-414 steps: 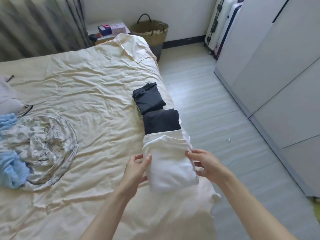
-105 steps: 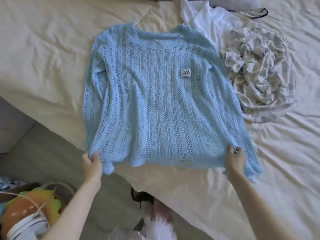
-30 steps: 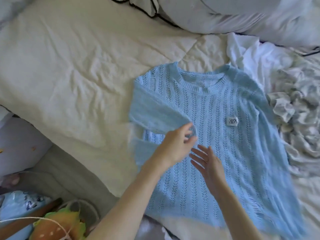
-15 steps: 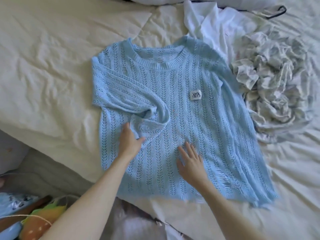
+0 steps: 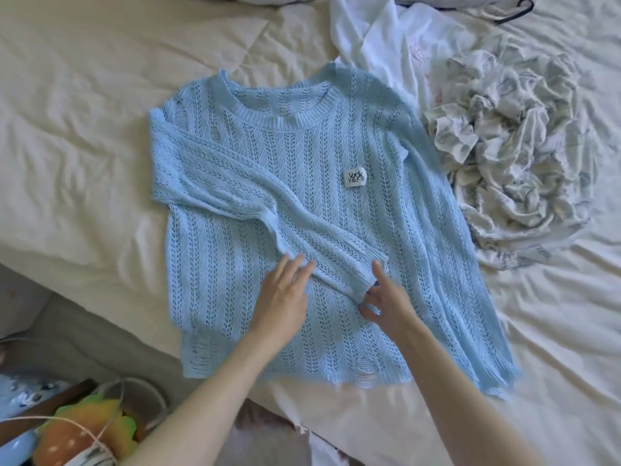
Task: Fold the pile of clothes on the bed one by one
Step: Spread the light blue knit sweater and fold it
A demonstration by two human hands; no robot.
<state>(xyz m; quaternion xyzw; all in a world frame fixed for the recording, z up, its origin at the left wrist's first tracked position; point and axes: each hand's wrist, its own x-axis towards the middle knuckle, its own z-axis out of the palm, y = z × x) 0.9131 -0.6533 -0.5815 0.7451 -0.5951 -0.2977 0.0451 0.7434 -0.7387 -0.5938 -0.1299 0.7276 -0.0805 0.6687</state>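
A light blue open-knit sweater (image 5: 353,223) lies front-up on the cream bed sheet (image 5: 84,136), a small white label on its chest. Its left sleeve (image 5: 268,210) is folded diagonally across the body, the cuff ending near the middle. My left hand (image 5: 285,294) lies flat on the sweater just below that sleeve, fingers spread. My right hand (image 5: 386,297) touches the cuff end, thumb and fingers pinching at its edge. The right sleeve lies straight along the sweater's right side.
A crumpled grey-and-white patterned garment (image 5: 510,142) is heaped right of the sweater, with a white garment (image 5: 386,42) behind it. The bed's edge runs diagonally at lower left; below it sit a colourful plush toy (image 5: 84,428) and other clutter on the floor.
The folded sleeve, bunched in a curl half a second ago, now lies stretched out straight across the body. Both hands have moved up to its lower edge and cuff.
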